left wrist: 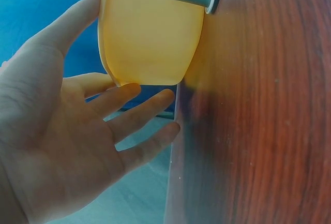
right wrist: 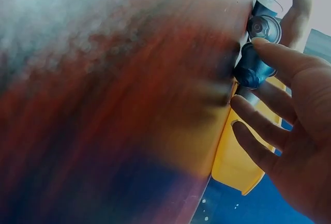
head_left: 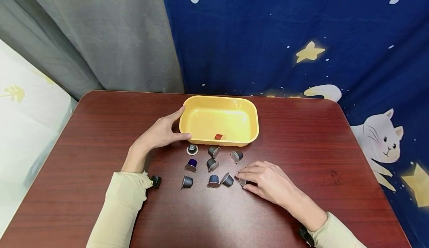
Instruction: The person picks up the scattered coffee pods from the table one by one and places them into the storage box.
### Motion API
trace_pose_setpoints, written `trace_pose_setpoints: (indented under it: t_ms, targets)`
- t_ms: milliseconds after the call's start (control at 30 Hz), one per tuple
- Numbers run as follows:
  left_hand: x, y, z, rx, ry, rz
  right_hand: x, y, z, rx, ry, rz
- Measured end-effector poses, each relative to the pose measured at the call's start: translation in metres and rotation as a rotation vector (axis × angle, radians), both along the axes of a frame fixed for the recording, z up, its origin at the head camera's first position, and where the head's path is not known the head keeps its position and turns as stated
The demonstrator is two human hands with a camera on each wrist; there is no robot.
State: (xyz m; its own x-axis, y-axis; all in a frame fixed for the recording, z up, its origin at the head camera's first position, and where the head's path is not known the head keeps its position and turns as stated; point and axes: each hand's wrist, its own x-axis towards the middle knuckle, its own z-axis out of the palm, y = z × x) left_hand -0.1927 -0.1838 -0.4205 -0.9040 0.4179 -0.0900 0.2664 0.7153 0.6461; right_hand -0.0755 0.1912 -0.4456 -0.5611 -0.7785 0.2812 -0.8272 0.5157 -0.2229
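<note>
My left hand point(head_left: 163, 132) rests against the left end of a yellow plastic bin point(head_left: 219, 143), thumb at its front rim and a finger at its left side. In the left wrist view the fingers are spread and nearly straight. My right hand point(head_left: 268, 181) pinches a dark coffee capsule point(right wrist: 253, 69) between thumb and fingers; in the head view the hand mostly hides it. Left of that hand lie a grey capsule point(head_left: 227, 180) and a blue one point(head_left: 213, 181). One red capsule point(head_left: 219, 136) lies inside the bin, near its front wall.
Several other capsules lie in front of the bin: a purple one point(head_left: 191, 165), a black one point(head_left: 187, 181), an upright one point(head_left: 192, 149) and dark ones point(head_left: 236, 156) nearer the right hand. The brown table point(head_left: 301, 136) meets grey and blue curtains behind.
</note>
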Motion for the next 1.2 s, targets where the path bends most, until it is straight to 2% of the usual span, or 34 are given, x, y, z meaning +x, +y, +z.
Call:
trace_pose_setpoints:
  t_ms: [367,700,1200]
  targets:
    - [0.000,0.000,0.000,0.001,0.009,-0.001,-0.001,-0.001,0.003,-0.081,0.053,0.031]
    - [0.000,0.000,0.000,-0.004,0.008,0.003,-0.005,0.000,0.012,-0.238,0.084,0.084]
    - [0.000,-0.001,-0.001,0.002,0.013,0.002,-0.012,-0.002,0.030,-0.256,0.106,0.041]
